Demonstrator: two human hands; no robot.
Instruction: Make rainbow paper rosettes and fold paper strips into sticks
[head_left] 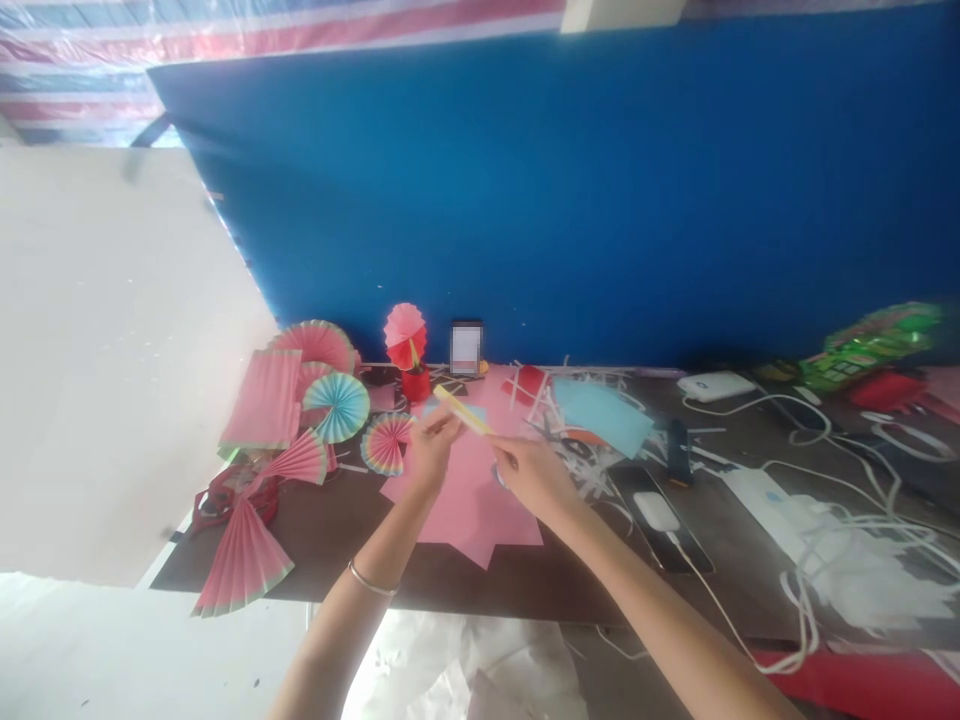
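Left hand [433,445] pinches a slim yellow paper strip [463,411] above pink sheet paper [480,510]; right hand [534,478], fingers curled, meets its near end, grip unclear. Pleated pink paper fans [244,562] lie formed; the strip is not fanned.

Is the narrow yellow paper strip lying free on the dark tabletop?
No, the left hand grips the yellow strip and the right hand touches its end.

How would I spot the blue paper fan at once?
Find the big blue board, then the left end of the dark table below it. The fan is a full circle of light-blue folds; the pleated papers beside it are mainly pink.
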